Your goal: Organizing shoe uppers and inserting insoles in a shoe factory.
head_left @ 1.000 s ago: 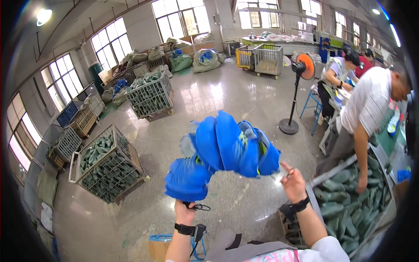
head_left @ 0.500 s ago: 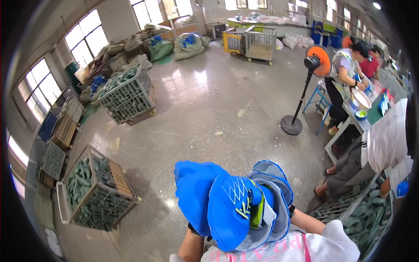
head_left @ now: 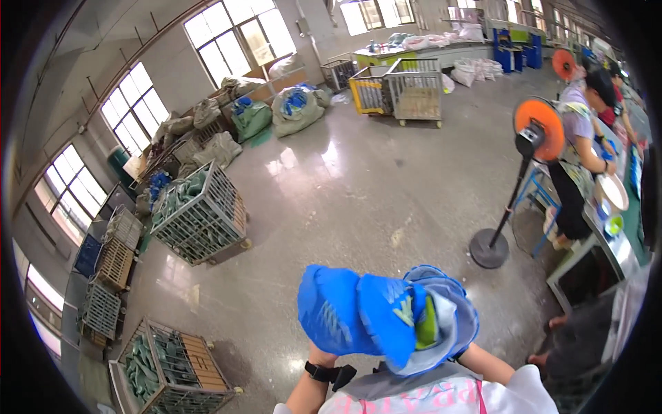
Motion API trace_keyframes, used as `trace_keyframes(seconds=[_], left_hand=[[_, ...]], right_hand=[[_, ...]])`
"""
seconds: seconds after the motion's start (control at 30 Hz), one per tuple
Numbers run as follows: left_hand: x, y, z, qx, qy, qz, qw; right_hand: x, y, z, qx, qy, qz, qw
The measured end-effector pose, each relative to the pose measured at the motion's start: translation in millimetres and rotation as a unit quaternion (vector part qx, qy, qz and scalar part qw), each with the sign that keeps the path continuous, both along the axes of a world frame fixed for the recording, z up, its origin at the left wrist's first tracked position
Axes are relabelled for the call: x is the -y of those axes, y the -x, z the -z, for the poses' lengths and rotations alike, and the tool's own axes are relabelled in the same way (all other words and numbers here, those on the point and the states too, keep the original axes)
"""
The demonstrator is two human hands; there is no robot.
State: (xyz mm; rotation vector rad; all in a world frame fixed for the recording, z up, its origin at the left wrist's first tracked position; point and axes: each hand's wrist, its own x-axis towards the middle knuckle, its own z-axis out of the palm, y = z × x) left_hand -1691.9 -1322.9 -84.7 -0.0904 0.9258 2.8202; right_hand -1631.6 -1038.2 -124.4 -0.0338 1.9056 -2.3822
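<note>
A bundle of blue shoe uppers (head_left: pixel 386 314) is held in front of my chest. The pieces have grey linings, pale lacing and a yellow-green part inside. My left hand (head_left: pixel 323 356) grips the bundle from its lower left side, with the fingers hidden beneath it. A black band circles that wrist. On the other side, my right hand is covered by the uppers. Only the right forearm (head_left: pixel 488 361) shows, reaching up to the bundle's right edge.
Slatted carts of green pieces stand at left, one farther (head_left: pixel 200 217), one nearer (head_left: pixel 186 366). An orange-headed floor fan (head_left: pixel 493 241) is at right, beside people at a workbench (head_left: pixel 624 241). Stuffed sacks (head_left: pixel 300 110) and slatted carts (head_left: pixel 417 96) stand at the back.
The nearer left cart has shifted down the picture, and the fan and workbench have moved right and closer. The shoe uppers stay in my hands, slightly farther right in view.
</note>
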Motion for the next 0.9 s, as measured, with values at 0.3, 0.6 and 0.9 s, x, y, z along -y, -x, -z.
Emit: trace_keyframes(seconds=[0.3,0.6,0.9], left_hand=[[-107.7,234.2,-22.1,-0.116,0.205,-0.055,0.97],[-301.1,533.1,-55.1,-0.082,0.12,0.073,0.987],[-468.0,730.3,-23.6,-0.072,0.313,0.358,0.877]], right_hand=[[-104.6,260.3,-11.6,0.103,-0.045,-0.077,0.991],[-284.9,435.0,34.2,0.162,-0.043,0.084,0.982],[-414.8,624.3,14.5,0.191,0.057,0.237,0.951]])
